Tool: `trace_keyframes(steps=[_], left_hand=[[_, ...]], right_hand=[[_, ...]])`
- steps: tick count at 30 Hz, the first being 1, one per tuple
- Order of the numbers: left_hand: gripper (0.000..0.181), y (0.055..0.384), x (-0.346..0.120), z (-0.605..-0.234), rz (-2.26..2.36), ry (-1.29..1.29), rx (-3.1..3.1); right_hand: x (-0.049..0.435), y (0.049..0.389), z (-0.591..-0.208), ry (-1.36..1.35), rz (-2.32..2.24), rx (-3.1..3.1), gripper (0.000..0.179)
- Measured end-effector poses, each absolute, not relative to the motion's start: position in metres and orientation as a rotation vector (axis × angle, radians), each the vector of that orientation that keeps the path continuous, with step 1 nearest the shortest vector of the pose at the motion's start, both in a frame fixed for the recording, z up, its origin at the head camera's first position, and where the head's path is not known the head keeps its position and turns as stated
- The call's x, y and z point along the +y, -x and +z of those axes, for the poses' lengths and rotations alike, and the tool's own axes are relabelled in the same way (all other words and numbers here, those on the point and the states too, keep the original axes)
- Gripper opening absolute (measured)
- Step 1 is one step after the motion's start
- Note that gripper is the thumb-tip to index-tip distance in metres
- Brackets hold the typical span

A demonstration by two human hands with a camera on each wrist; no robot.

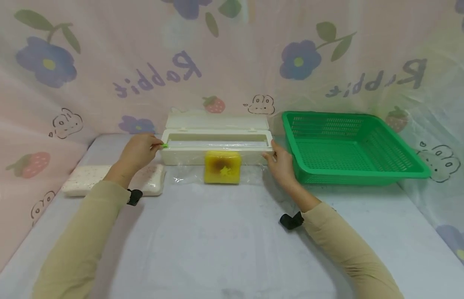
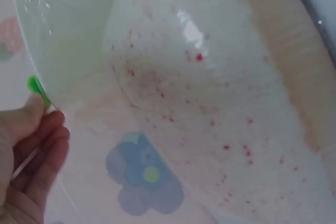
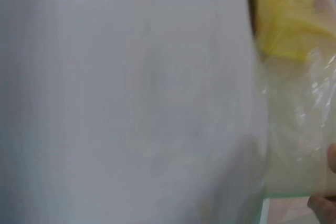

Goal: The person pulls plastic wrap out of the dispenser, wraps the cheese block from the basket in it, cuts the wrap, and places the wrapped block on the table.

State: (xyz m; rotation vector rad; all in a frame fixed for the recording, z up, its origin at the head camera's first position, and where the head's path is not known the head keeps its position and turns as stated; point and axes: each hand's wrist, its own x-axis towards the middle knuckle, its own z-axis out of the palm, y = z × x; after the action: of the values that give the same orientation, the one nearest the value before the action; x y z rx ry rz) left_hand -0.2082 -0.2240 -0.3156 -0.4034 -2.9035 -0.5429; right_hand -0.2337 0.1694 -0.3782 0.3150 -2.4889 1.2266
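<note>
A white cling film dispenser (image 1: 217,156) stands at the middle back, its lid (image 1: 217,121) raised and a film roll (image 1: 217,143) inside. At its left end my left hand (image 1: 138,152) pinches a small green slide cutter (image 1: 165,145), also seen in the left wrist view as a green tab (image 2: 35,85). My right hand (image 1: 281,165) grips the dispenser's right end, thumb at the front; only fingertips (image 3: 323,208) show in the right wrist view. Clear film (image 1: 183,174) hangs over the front, around or across a yellow block (image 1: 222,168) with a brown patch and star mark.
A green plastic basket (image 1: 351,172) stands to the right, close by my right hand. On the left, a white, red-speckled block in glossy wrapping (image 1: 80,180) lies under my left forearm. Behind everything hangs a printed curtain (image 1: 232,54). A white cloth (image 1: 217,241) covers the table.
</note>
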Motion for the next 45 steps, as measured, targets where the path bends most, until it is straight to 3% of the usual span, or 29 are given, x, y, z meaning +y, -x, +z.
trace_keyframes(steps=[10, 14, 21, 35, 41, 45], left_hand=[[0.032, 0.182, -0.194, -0.338, -0.701, 0.001, -2.677], [0.027, 0.173, -0.176, -0.344, -0.853, -0.008, -2.584], [0.039, 0.160, -0.146, -0.348, -1.039, -0.022, -2.768], [0.047, 0.151, -0.100, -0.367, -1.927, -0.402, -2.876], [0.046, 0.152, -0.089, -0.375, -2.139, -0.501, -2.758], [0.047, 0.152, -0.085, -0.377, -2.253, -0.533, -2.654]], right_hand=[[0.169, 0.214, -0.366, -0.265, 1.257, -2.651, 0.056], [0.164, 0.207, -0.360, -0.303, 1.243, -2.598, 0.051], [0.148, 0.207, -0.350, -0.499, 1.218, -2.488, 0.043], [0.107, 0.233, -0.353, -0.952, 0.790, -2.700, 0.073], [0.098, 0.240, -0.354, -1.016, 0.726, -2.733, 0.072], [0.097, 0.240, -0.356, -1.012, 0.733, -2.690, 0.063]])
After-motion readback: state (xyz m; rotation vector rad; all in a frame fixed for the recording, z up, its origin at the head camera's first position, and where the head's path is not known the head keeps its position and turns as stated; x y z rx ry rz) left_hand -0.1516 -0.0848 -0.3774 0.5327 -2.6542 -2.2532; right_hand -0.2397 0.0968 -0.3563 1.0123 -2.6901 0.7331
